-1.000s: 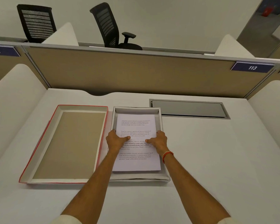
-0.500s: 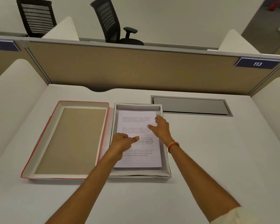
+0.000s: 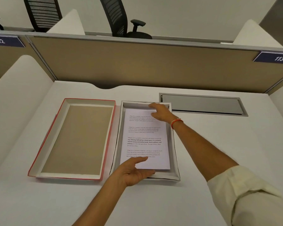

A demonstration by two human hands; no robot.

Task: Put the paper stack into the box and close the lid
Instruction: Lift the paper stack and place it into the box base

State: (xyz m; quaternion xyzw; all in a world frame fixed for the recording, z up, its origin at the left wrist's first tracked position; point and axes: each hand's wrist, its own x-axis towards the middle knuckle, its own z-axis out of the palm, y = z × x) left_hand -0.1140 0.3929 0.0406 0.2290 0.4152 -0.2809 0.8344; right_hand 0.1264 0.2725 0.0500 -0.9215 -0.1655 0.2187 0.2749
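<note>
Hands now apart, fingers [image 3: 143, 159] on paper stack [image 3: 145, 141].

A white surface [image 3: 203, 144] is stretching out below a tan partition [image 3: 145, 66]. A grey cable hatch [image 3: 203, 104] is sitting recessed in it near the back. Blue tags reading 112 [image 3: 3, 41] and 113 [image 3: 276, 58] are hanging on the partition's top rail. Two black chairs [image 3: 42, 13] [image 3: 119, 18] are standing beyond it.
</note>
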